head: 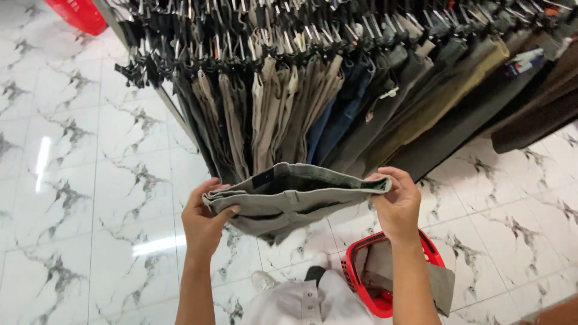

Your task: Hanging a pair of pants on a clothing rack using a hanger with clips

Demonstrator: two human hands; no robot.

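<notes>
Now the folded grey-green trousers (293, 198) hang stretched at the waistband just in front of the packed clothes rack (337, 78), left hand (203, 224) and right hand (397, 207) pinching opposite ends, not yet hung, red basket (428, 248) below still holding cloth.

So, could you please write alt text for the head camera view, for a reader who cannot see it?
Two hands, left hand and right hand, hold a folded grey-green pair of trousers by its ends before a rack of hanging trousers. A red basket stands on the white marble floor.
</notes>
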